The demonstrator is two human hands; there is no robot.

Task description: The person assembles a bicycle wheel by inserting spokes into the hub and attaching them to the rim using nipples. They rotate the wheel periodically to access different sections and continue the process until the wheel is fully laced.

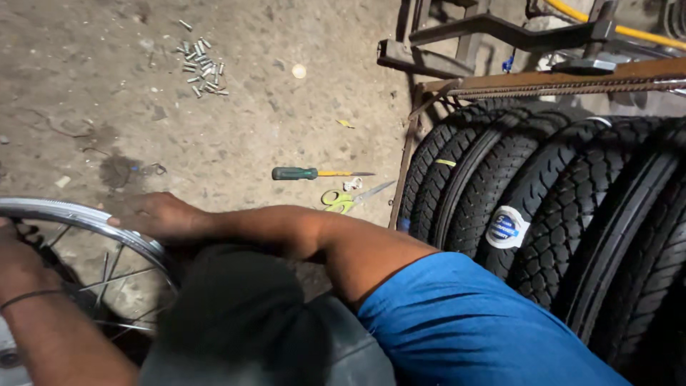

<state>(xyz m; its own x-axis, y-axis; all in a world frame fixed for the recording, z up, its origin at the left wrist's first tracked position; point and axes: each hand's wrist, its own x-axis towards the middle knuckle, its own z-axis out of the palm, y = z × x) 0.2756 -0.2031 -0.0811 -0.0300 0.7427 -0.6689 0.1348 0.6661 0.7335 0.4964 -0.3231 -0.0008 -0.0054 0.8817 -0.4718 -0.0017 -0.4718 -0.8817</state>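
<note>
Bright metal rim, matt rubber tyres, rough concrete floor.
You grip a polished, shiny metal wheel rim (78,214) with thin steel spokes; at two o'clock from it lie a screwdriver (318,173) with a glossy green plastic handle and yellow-handled scissors (350,198). At three o'clock stand deeply treaded matt black rubber tyres (543,193); at twelve o'clock, dull metal nipples (202,68) on gritty concrete floor (286,114).

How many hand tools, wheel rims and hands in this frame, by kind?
Screwdriver, green handle, on the floor: 1
Scissors, yellow-green handles, beside it: 1
Spoked wheel rim: 1
Hands on the rim: 2, the right hand and the left hand
Total: 5
</note>
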